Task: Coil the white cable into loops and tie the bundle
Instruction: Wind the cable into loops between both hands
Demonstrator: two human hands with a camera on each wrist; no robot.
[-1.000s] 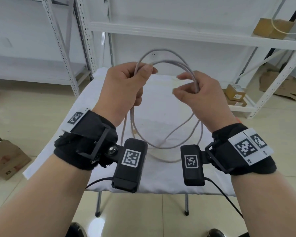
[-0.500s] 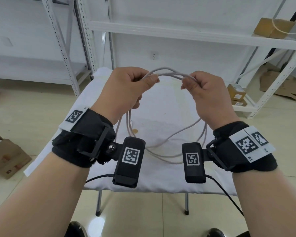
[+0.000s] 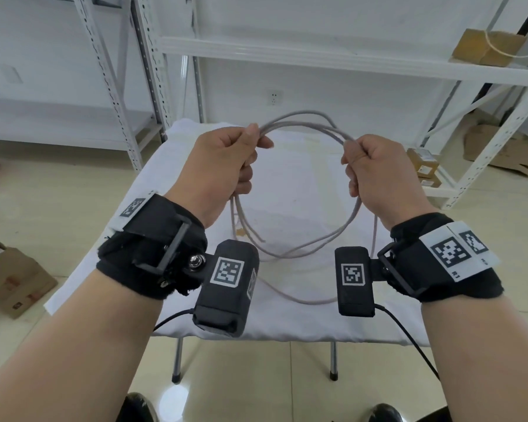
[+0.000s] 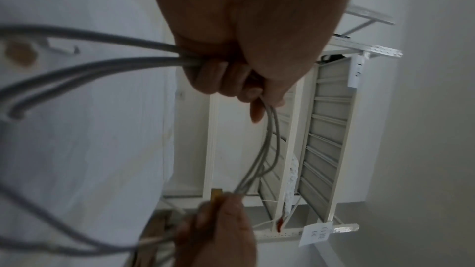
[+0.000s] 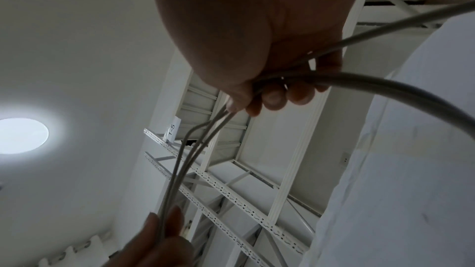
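The white cable [image 3: 302, 120] is wound into several round loops held up in the air above the table. My left hand [image 3: 226, 166] grips the bundle on its left side, fingers curled round the strands [image 4: 154, 62]. My right hand [image 3: 375, 169] grips the bundle on the right side, fingers closed round the strands [image 5: 359, 80]. Between the two fists the upper strands arch upward. The lower loops hang down to the white cloth [image 3: 302, 184] on the table, and one strand lies on it near the front.
White metal shelving [image 3: 317, 53] stands behind the table, with a cardboard box [image 3: 485, 47] on its upper right shelf. More cardboard boxes [image 3: 9, 281] sit on the floor to the left and right. The table's legs [image 3: 177, 360] rise from a tiled floor.
Both hands have moved apart, spreading the coil into a wide round loop. The right hand, earlier loose on the top strands, now grips the bundle in a fist.
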